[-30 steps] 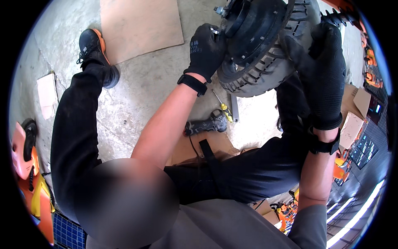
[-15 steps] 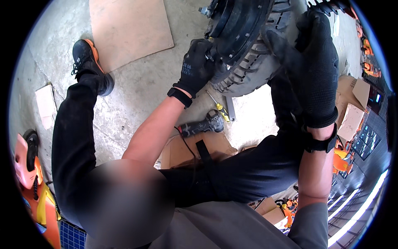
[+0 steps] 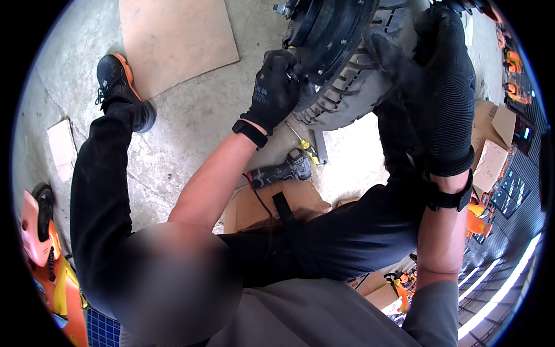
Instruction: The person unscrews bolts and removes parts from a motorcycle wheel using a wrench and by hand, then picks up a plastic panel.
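The wheel (image 3: pixel 352 69) sits between your left hand (image 3: pixel 276 87) and right hand (image 3: pixel 442 95), beyond the yellow screwdriver (image 3: pixel 309 150). The left hand curls narrowly beside the hub (image 3: pixel 332 43); whether it grips anything, you cannot tell. The right thumb spreads wide from its fingers at the tread (image 3: pixel 354 75).

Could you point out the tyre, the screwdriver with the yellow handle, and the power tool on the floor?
Tyre (image 3: pixel 357 85): head view, on its tread.
Screwdriver (image 3: pixel 310 152): head view, on its yellow handle.
Power tool (image 3: pixel 281 173): head view, on its dark body.
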Action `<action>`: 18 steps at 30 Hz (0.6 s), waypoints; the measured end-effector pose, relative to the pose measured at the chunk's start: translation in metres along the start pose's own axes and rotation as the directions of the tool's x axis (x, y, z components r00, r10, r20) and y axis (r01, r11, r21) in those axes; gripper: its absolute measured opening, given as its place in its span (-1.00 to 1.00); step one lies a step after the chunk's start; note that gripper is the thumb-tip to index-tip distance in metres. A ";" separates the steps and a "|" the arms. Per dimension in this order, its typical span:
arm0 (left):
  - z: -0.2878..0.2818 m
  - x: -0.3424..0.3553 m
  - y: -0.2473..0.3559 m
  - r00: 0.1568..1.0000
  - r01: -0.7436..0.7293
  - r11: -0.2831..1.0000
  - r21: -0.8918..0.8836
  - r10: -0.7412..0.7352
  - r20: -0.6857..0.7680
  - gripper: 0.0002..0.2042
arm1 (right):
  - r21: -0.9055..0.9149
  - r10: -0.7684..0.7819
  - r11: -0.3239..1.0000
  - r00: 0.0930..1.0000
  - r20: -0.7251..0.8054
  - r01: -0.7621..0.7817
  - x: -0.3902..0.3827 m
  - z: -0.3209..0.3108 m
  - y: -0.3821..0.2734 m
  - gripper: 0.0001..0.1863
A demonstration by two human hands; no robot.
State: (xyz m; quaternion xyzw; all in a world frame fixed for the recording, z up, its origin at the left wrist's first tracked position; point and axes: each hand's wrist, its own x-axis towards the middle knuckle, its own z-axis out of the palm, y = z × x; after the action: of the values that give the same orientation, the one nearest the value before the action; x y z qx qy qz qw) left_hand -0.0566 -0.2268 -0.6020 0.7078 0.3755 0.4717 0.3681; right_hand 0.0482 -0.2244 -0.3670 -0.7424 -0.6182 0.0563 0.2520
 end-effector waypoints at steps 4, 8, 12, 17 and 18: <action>-0.002 -0.002 0.007 0.998 0.043 0.998 -0.047 -0.041 0.057 -0.81 | -0.125 -0.040 0.991 0.998 0.042 0.045 0.001 -0.004 -0.006 -0.59; -0.009 0.001 0.006 0.991 0.060 0.994 -0.088 -0.048 0.127 -0.82 | -0.090 -0.098 0.990 0.990 0.103 0.108 0.004 -0.011 0.040 -0.58; -0.013 0.016 0.014 1.000 -0.017 0.996 -0.088 0.017 -0.003 -0.85 | 0.024 0.056 0.998 0.997 -0.045 -0.055 0.000 0.010 0.008 -0.58; -0.030 0.023 -0.029 0.821 0.436 0.543 -0.718 -0.567 0.070 -0.86 | -0.049 -0.046 0.997 0.991 0.124 0.052 0.002 -0.014 0.005 -0.57; -0.032 0.022 -0.048 0.859 0.398 0.564 -0.723 -0.507 0.077 -0.84 | -0.059 -0.058 0.996 0.991 0.123 0.066 0.002 -0.014 0.005 -0.57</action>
State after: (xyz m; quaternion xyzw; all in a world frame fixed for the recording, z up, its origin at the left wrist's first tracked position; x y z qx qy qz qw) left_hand -0.0896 -0.1810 -0.6269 0.3513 0.3543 0.5173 0.6953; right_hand 0.0590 -0.2272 -0.3567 -0.7257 -0.6565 0.0739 0.1921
